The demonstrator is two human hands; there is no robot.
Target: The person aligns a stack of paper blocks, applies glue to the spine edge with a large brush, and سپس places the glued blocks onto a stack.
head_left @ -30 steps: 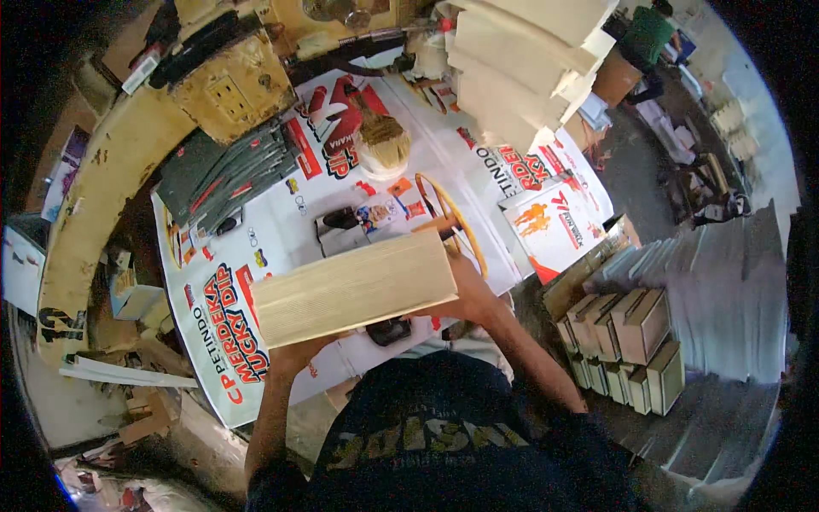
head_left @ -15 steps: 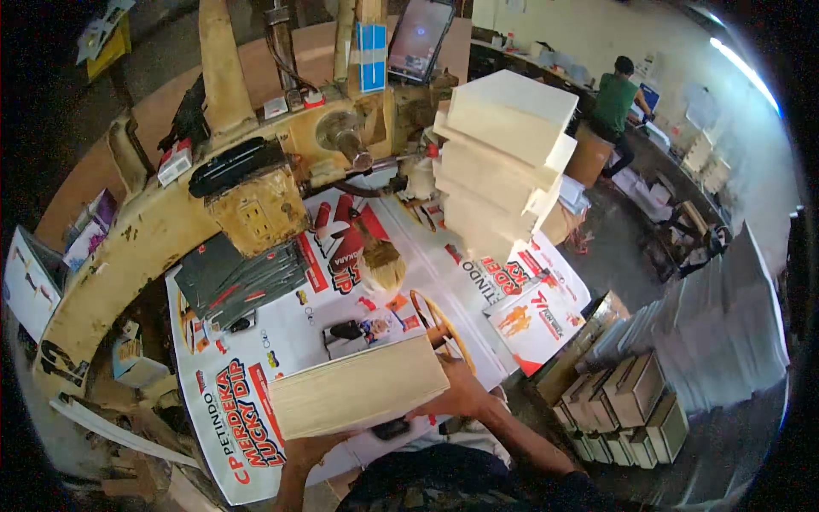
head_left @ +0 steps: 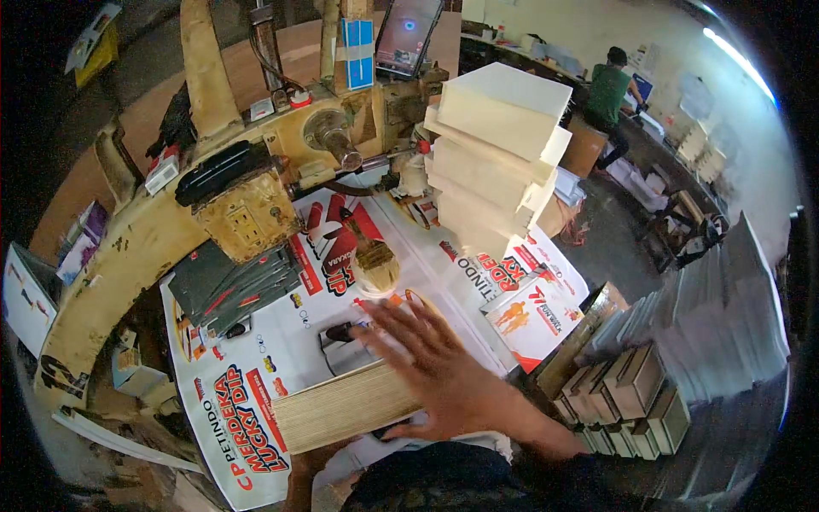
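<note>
A thick block of stacked paper (head_left: 341, 408) sits close in front of me, its ridged cream edge facing up. My left hand (head_left: 317, 456) is at its near lower side and seems to grip it; the block hides most of its fingers. Over the right end of the block, my right hand (head_left: 435, 367) is spread open with nothing in it, slightly blurred. Just beyond its fingertips is a wide brush (head_left: 373, 254), its tan end at a whitish round rim (head_left: 378, 286). Printed sheets (head_left: 316, 320) cover the worktop.
A tall pile of cream paper blocks (head_left: 503, 162) stands at the back right. Dark flat pieces (head_left: 239, 286) lie left, below a yellowed machine frame (head_left: 128, 247). Several bound blocks (head_left: 623, 401) and a stack of sheets (head_left: 717, 316) stand right. A person (head_left: 610, 98) sits far off.
My right hand has let go of the block's right end and moved up over it, fingers spreading toward the brush. The block has tipped slightly and stays with my left hand.
</note>
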